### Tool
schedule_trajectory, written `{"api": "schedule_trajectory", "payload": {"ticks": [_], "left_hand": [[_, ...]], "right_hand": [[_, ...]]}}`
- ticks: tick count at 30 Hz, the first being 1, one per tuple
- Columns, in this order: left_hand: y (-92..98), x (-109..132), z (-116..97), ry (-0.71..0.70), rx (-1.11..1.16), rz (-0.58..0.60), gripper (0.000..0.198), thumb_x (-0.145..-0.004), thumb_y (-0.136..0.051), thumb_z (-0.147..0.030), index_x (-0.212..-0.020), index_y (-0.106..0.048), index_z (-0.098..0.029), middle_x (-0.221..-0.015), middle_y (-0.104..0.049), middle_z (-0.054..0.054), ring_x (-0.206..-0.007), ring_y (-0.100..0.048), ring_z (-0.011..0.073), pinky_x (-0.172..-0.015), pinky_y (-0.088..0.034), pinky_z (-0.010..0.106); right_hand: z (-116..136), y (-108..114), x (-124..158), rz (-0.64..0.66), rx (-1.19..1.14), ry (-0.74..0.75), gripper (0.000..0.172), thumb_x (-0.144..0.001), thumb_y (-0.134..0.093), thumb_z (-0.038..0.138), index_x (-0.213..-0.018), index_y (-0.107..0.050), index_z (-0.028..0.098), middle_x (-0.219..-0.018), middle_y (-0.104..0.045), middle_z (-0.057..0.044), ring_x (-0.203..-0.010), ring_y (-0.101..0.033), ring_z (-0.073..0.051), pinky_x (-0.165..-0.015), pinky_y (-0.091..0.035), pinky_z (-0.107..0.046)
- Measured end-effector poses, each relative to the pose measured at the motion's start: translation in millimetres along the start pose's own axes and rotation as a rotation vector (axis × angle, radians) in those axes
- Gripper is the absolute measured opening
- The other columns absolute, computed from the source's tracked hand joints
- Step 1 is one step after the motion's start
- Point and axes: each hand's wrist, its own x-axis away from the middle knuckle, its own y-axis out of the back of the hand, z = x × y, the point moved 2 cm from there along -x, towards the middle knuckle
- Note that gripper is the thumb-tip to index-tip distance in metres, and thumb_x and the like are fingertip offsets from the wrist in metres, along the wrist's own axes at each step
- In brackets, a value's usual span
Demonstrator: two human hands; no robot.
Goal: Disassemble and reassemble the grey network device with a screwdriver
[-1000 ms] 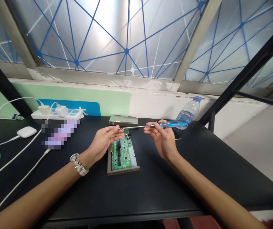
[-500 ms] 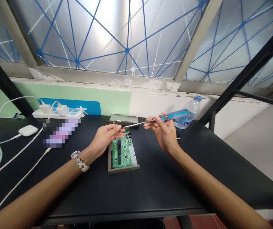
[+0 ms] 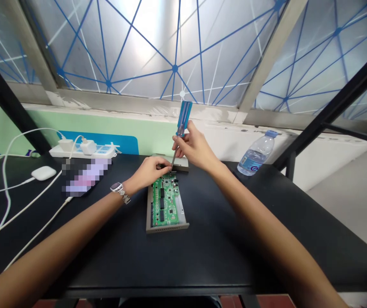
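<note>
My right hand (image 3: 193, 144) grips a screwdriver (image 3: 185, 114) with a clear blue handle. The tool stands nearly upright, its tip down at the far end of a green circuit board (image 3: 167, 201). That board lies in an open grey metal tray (image 3: 170, 229) on the desk. My left hand (image 3: 151, 172) is at the board's far left corner, fingers pinched together close to the screwdriver tip. Whatever is between those fingers is too small to make out. Behind the board lies a grey metal cover (image 3: 180, 163), partly hidden by my hands.
A water bottle (image 3: 256, 154) stands at the back right. To the left are a power strip (image 3: 101, 150) with chargers, a white earbud case (image 3: 43, 173), a blurred phone (image 3: 87, 179) and white cables (image 3: 39, 205). The black desk (image 3: 215, 256) meets the wall under the window.
The screwdriver has swung from nearly level to upright, its tip lowered to the board's far end. My right hand has moved left, and my left hand has shifted slightly right and away from me.
</note>
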Motion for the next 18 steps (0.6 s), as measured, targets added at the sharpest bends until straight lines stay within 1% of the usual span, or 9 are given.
{"api": "schedule_trajectory", "payload": {"ticks": [3,6,14,18], "left_hand": [[-5.5,-2,5,0.009,-0.014,-0.021,0.019,-0.084,-0.064,-0.032,-0.088,-0.077,-0.019,-0.091,-0.077,0.007,-0.081,-0.068,0.023,-0.077,-0.049,0.033],[-9.5,-1,8,0.018,-0.03,-0.029,0.02,-0.084,-0.064,-0.032,-0.088,-0.078,-0.019,-0.091,-0.077,0.007,-0.081,-0.068,0.0235,-0.076,-0.049,0.033],[-14.2,2,16,0.054,0.057,-0.04,0.022,-0.083,-0.065,-0.037,-0.09,-0.078,-0.02,-0.094,-0.077,0.008,-0.086,-0.069,0.0254,-0.078,-0.05,0.034],[-14.5,3,15,0.053,0.036,-0.036,0.022,-0.084,-0.064,-0.036,-0.09,-0.078,-0.021,-0.094,-0.077,0.008,-0.085,-0.069,0.0257,-0.078,-0.05,0.034]], "right_hand": [[-6,-7,1,0.017,0.086,0.026,0.018,-0.088,-0.063,0.027,-0.094,-0.046,0.024,-0.066,-0.063,0.004,-0.046,-0.058,-0.011,-0.047,-0.045,-0.026],[-11,-10,3,0.027,0.138,0.041,0.016,-0.09,-0.059,0.027,-0.093,-0.043,0.025,-0.067,-0.064,0.004,-0.046,-0.059,-0.011,-0.048,-0.046,-0.027],[-20,-6,4,0.018,0.119,0.035,0.019,-0.091,-0.058,0.033,-0.096,-0.042,0.025,-0.069,-0.065,0.004,-0.047,-0.06,-0.011,-0.048,-0.046,-0.026],[-20,-7,6,0.022,0.126,0.042,0.019,-0.091,-0.058,0.032,-0.095,-0.042,0.025,-0.068,-0.065,0.004,-0.047,-0.06,-0.011,-0.048,-0.046,-0.026]]}}
